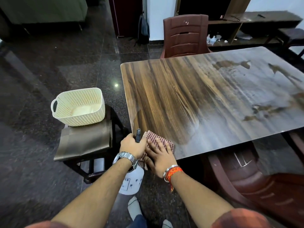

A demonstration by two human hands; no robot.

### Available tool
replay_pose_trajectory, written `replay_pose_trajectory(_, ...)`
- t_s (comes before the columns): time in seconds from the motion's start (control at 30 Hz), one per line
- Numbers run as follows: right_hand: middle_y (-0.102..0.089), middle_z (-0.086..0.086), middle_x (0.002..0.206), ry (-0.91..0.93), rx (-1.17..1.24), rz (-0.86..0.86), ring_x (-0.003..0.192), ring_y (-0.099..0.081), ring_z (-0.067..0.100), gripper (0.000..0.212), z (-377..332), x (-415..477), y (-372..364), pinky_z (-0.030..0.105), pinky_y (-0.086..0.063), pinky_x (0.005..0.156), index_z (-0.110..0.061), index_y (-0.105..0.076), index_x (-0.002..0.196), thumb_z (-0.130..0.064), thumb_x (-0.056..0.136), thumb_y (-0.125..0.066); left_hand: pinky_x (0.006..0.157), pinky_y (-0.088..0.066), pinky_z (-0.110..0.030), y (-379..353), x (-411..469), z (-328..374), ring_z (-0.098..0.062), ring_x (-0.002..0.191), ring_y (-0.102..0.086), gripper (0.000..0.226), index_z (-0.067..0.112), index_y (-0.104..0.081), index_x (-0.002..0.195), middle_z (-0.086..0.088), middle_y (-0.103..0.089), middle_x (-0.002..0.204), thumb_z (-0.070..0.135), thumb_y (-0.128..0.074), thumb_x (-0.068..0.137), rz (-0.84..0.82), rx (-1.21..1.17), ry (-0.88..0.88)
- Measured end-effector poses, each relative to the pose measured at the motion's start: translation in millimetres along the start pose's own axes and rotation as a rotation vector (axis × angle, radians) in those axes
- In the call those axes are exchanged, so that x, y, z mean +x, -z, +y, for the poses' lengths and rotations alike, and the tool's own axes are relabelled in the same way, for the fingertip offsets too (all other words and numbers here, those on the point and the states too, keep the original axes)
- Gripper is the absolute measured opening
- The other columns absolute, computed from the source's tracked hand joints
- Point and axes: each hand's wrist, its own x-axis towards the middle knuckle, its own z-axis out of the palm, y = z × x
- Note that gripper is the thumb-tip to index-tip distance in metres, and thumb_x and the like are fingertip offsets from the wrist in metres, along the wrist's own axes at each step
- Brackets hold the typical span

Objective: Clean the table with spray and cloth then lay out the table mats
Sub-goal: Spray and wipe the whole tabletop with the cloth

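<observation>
My left hand (132,145) grips the black trigger head of a white spray bottle (130,182), which hangs just off the table's near left corner. Flat on a red-and-white checked cloth (152,137) lies my right hand (160,156), fingers spread, pressing the cloth onto that same corner of the wooden table (189,96). The right half of the tabletop looks wet and streaked. Brown woven table mats (85,141) lie stacked on a dark stool to the left of the table.
A cream perforated basket (79,106) sits on the mats on the stool (92,163). One maroon plastic chair (185,35) stands at the table's far side, another (256,186) at the near right. Dark granite floor lies on the left.
</observation>
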Motion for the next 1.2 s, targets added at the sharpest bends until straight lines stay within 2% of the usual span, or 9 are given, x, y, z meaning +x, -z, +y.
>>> replay_pose_trajectory(0.13,-0.009,-0.009,0.16,-0.107,0.003,0.005,0.147,-0.003,0.025,0.054,24,-8,2,0.049,0.002,0.115,-0.045,-0.012,0.148,-0.057,0.096,-0.021,0.069,-0.041,-0.031,-6,-18,3,-0.032,0.081,-0.059,0.028,0.01,-0.058,0.08,-0.01,-0.064,0.084,0.037,-0.059,0.083,0.036,-0.004,0.019)
replay_pose_trajectory(0.23,-0.001,-0.01,0.16,-0.216,0.021,-0.006,0.147,0.002,0.025,0.056,44,-9,5,0.051,0.002,0.116,-0.045,-0.005,0.149,-0.057,0.096,-0.018,0.067,-0.04,-0.031,-11,-29,-1,-0.029,0.075,-0.057,0.027,0.01,-0.057,0.079,-0.009,-0.063,0.083,0.037,-0.058,0.083,0.048,-0.016,0.03)
replay_pose_trajectory(0.4,-0.002,-0.006,0.161,-0.472,0.065,0.01,0.146,0.002,0.03,0.058,54,-15,9,0.055,0.003,0.115,-0.04,-0.007,0.151,-0.054,0.096,-0.021,0.063,-0.037,-0.03,-10,-36,-7,-0.023,0.067,-0.055,0.025,0.012,-0.054,0.076,-0.005,-0.061,0.078,0.036,-0.058,0.083,0.068,-0.043,0.038)
replay_pose_trajectory(0.47,-0.005,-0.004,0.161,-0.444,0.034,0.032,0.146,0.0,0.033,0.058,36,-16,6,0.057,0.002,0.115,-0.04,-0.009,0.15,-0.054,0.096,-0.022,0.065,-0.038,-0.03,-8,-32,-7,-0.026,0.071,-0.056,0.026,0.012,-0.054,0.076,-0.006,-0.061,0.079,0.037,-0.058,0.083,0.075,-0.042,0.039)
replay_pose_trajectory(0.6,-0.019,-0.004,0.159,-0.223,0.003,0.056,0.145,-0.008,0.036,0.056,-8,-5,-5,0.056,0.003,0.112,-0.041,-0.02,0.149,-0.057,0.095,-0.022,0.067,-0.041,-0.031,-3,-8,-7,-0.032,0.08,-0.06,0.029,0.009,-0.059,0.082,-0.01,-0.065,0.084,0.038,-0.057,0.081,0.096,-0.053,0.047)
replay_pose_trajectory(0.73,-0.001,-0.007,0.161,-0.151,0.002,-0.012,0.145,0.01,0.032,0.057,-34,36,-7,0.056,0.016,0.111,-0.041,-0.008,0.15,-0.057,0.095,-0.013,0.07,-0.042,-0.032,5,32,-2,-0.034,0.084,-0.06,0.031,0.009,-0.059,0.084,-0.012,-0.066,0.088,0.04,-0.057,0.083,0.098,-0.047,0.036)
replay_pose_trajectory(0.97,-0.001,-0.008,0.161,-0.163,-0.038,-0.033,0.146,0.007,0.031,0.061,-41,157,8,0.057,0.008,0.113,-0.038,-0.012,0.15,-0.054,0.092,-0.019,0.067,-0.042,-0.031,30,124,9,-0.029,0.08,-0.061,0.03,0.012,-0.057,0.081,-0.007,-0.065,0.084,0.042,-0.058,0.083,0.065,-0.061,0.008)
replay_pose_trajectory(1.1,-0.006,-0.007,0.16,-0.177,-0.021,0.007,0.146,0.004,0.03,0.07,-26,228,22,0.057,0.005,0.114,-0.039,-0.016,0.149,-0.055,0.082,-0.007,0.066,-0.041,-0.029,43,173,22,-0.027,0.075,-0.06,0.034,0.011,-0.06,0.082,-0.007,-0.067,0.083,0.044,-0.057,0.086,0.081,-0.07,-0.031)
replay_pose_trajectory(1.2,-0.008,-0.007,0.16,-0.197,-0.035,0.006,0.147,0.001,0.03,0.059,-16,272,27,0.057,0.001,0.114,-0.042,-0.014,0.149,-0.052,0.092,-0.023,0.065,-0.039,-0.028,48,202,30,-0.026,0.076,-0.059,0.032,0.011,-0.062,0.086,-0.005,-0.066,0.084,0.043,-0.059,0.085,0.073,-0.043,-0.048)
